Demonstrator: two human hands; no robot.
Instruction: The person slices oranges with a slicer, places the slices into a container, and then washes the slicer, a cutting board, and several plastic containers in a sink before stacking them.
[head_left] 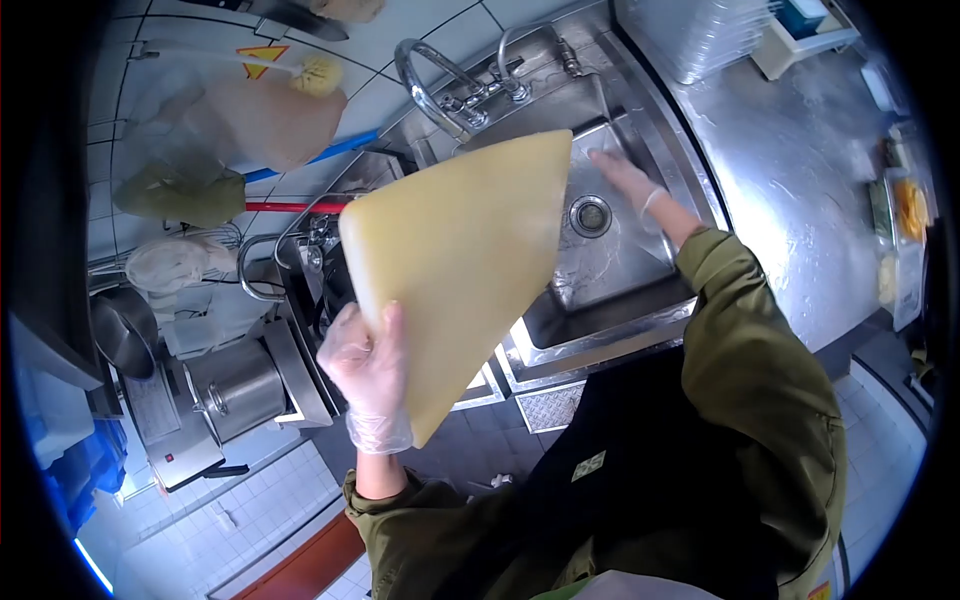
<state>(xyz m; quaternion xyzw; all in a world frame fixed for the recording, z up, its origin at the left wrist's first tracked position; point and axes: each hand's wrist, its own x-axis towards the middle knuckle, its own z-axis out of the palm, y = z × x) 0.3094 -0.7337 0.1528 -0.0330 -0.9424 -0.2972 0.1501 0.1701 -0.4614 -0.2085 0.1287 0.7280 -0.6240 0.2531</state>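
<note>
My left hand (365, 365), in a clear glove, grips the edge of a large pale-yellow cutting board (465, 240), with the thumb on its near face. The board is tilted and held up in front of the sink (610, 270), covering part of it. My right hand (625, 180), gloved too and a little blurred, hangs over the sink basin with fingers stretched out and nothing in them. Below it shows the round drain (590, 216). Behind the board's upper edge stands a curved metal faucet (425, 85).
A steel counter (770, 180) runs along the right, with stacked clear plastic containers (715, 40) at its back. To the left are a steel pot (235, 390) and an empty-looking pan (125, 330). Red (290, 207) and blue handles (340, 148) stick out by the wall.
</note>
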